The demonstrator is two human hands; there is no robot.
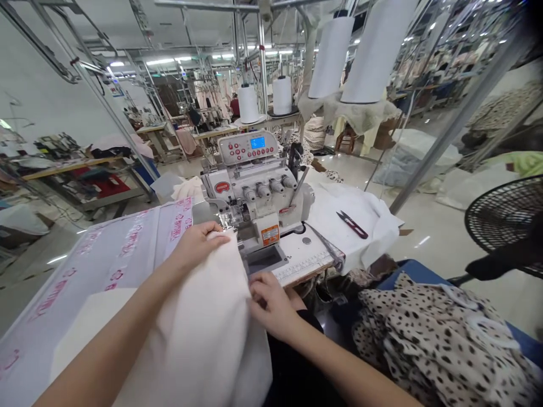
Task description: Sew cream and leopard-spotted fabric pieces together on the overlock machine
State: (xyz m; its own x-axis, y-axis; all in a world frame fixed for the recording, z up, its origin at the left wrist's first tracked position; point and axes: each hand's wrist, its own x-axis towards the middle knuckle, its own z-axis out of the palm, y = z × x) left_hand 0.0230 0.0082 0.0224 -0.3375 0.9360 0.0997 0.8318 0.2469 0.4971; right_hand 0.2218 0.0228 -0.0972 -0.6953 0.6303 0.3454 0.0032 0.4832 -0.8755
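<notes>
1. At the left, a table (pixel 142 243) lies under pale film printed with red marks.
2. The left hand (pixel 197 246) pinches the top edge of the cloth between thumb and fingers, just beside the front of the machine. Its forearm crosses over the cloth.
3. The cloth (pixel 207 311), off-white, reaches from the machine's stitching area down toward the person, in soft folds. Part of it lies flat on the table, left of the forearm.
4. The machine (pixel 229 192) is white, with a row of 4 knobs (pixel 275 186) across its front. On top sits a panel (pixel 247 148) with red buttons and a lit blue screen (pixel 257 142).
5. The right hand (pixel 271 302) is at the cloth's right edge, below the machine's front, fingers curled and thumb bent toward them. Whether it grips the edge, I cannot tell.
6. Behind and above the machine stand 4 white cones: 2 small (pixel 248 104) and, to their right, 2 large (pixel 377 53).
7. Right of the machine, dark-handled snips (pixel 358 227) lie on a white sheet (pixel 373 206).
8. Lower right, spotted fabric (pixel 441 339) is heaped over something blue (pixel 418 270).
9. At the far right stands a black fan (pixel 504 217).
</notes>
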